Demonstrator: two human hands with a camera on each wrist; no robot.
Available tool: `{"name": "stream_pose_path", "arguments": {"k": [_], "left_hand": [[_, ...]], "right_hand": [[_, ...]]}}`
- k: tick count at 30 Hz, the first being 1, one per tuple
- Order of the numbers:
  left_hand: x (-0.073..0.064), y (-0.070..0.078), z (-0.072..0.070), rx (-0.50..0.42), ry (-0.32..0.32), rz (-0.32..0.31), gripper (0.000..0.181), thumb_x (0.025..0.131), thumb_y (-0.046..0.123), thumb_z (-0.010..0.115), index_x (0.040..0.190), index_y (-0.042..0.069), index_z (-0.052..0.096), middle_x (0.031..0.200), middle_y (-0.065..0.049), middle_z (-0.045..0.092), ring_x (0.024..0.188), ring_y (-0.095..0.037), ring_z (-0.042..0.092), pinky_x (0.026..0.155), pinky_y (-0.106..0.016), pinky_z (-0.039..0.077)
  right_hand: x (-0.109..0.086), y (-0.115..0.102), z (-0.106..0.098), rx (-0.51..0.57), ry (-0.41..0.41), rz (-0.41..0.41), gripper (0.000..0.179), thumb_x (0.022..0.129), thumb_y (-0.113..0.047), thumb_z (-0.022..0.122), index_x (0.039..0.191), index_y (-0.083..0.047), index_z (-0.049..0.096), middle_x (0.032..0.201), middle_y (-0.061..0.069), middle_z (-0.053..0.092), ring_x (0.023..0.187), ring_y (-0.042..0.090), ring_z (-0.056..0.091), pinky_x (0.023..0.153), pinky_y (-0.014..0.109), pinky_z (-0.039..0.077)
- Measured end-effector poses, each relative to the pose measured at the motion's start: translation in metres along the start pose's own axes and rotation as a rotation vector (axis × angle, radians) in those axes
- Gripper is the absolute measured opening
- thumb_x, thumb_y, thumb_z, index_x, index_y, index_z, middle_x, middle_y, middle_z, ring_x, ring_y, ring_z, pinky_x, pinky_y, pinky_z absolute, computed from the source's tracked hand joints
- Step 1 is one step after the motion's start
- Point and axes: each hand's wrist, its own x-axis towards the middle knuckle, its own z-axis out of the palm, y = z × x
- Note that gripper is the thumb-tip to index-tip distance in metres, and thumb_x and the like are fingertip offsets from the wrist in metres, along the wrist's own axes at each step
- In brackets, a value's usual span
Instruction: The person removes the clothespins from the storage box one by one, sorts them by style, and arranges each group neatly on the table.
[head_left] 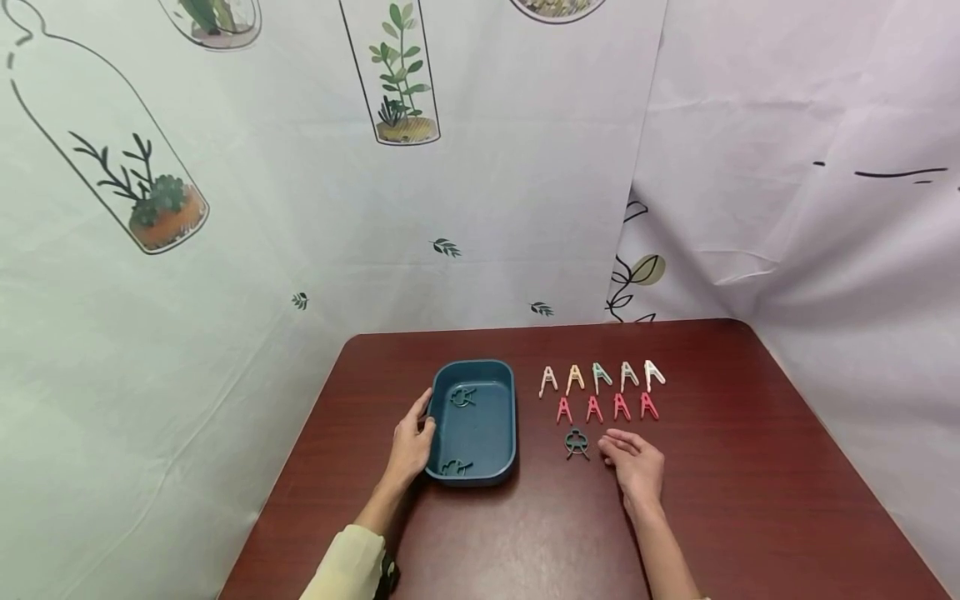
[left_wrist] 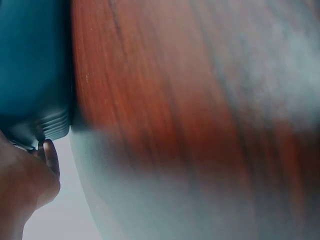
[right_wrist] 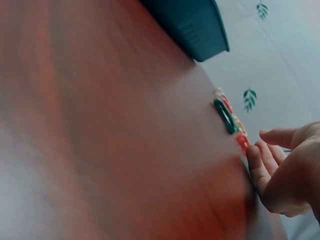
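My left hand (head_left: 412,437) grips the left side of a dark blue rectangular tray (head_left: 514,425), thumb at the rim and fingers along the outer wall. Two dark green clips with rounded loops lie inside, an upper clip (head_left: 462,397) and a lower clip (head_left: 455,467). On the table right of the tray lies another dark green clip (head_left: 576,442). My right hand (head_left: 636,468) is just to the right of that clip, fingers loosely bent and nothing visible in them. In the right wrist view, its thumb and fingers (right_wrist: 258,167) stand apart.
Above the loose clip, red clothespins (head_left: 593,409) form one row, with pale, yellow and teal clothespins (head_left: 602,377) in a row behind. All lie on a dark red-brown table (head_left: 555,533). Printed cloth (head_left: 510,208) hangs beyond the table's far edge.
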Motion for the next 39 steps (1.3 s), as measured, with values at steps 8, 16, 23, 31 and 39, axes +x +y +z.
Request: {"name": "stream_pose_path", "arguments": {"k": [8,16,23,31,39], "left_hand": [[-0.001,0.000,-0.001,-0.002,-0.002,-0.002,0.059,0.105,-0.003,0.052,0.162,0.008,0.045,0.157,-0.022,0.052,0.127,-0.041,0.063,0.102,-0.058,0.049],[-0.001,0.001,-0.001,-0.001,0.004,0.008,0.058,0.105,-0.003,0.052,0.162,0.007,0.045,0.157,-0.021,0.052,0.125,-0.041,0.064,0.098,-0.057,0.051],[-0.001,0.000,0.001,0.012,0.000,0.008,0.059,0.104,-0.003,0.052,0.162,0.009,0.046,0.157,-0.019,0.053,0.123,-0.039,0.066,0.097,-0.055,0.051],[-0.001,0.000,0.001,0.005,-0.007,0.008,0.059,0.105,-0.002,0.052,0.162,0.010,0.045,0.158,-0.020,0.052,0.126,-0.040,0.064,0.098,-0.056,0.051],[0.000,0.001,0.000,-0.001,-0.007,-0.001,0.059,0.105,-0.002,0.052,0.163,0.011,0.045,0.159,-0.018,0.050,0.129,-0.040,0.062,0.102,-0.057,0.050]], "right_hand": [[0.016,-0.008,-0.015,0.039,-0.002,0.004,0.047,0.092,0.006,0.077,0.137,0.013,0.064,0.109,0.011,0.080,0.087,-0.003,0.074,0.077,0.018,0.057],[0.036,-0.027,-0.007,0.013,0.000,-0.057,0.055,0.094,0.002,0.077,0.146,0.006,0.060,0.141,0.023,0.063,0.121,0.016,0.070,0.087,0.013,0.053],[0.053,-0.048,0.029,-0.011,-0.122,-0.180,0.070,0.099,-0.004,0.075,0.159,0.008,0.041,0.163,0.026,0.042,0.153,0.034,0.038,0.119,0.033,0.036],[0.059,-0.065,0.092,-0.068,-0.296,-0.280,0.090,0.100,-0.017,0.076,0.169,-0.003,0.020,0.175,0.017,0.018,0.161,0.030,0.018,0.126,0.040,0.021],[0.047,-0.062,0.158,-0.041,-0.419,-0.365,0.100,0.101,-0.021,0.075,0.172,-0.009,0.006,0.178,0.014,0.008,0.163,0.028,0.012,0.127,0.042,0.018]]}}
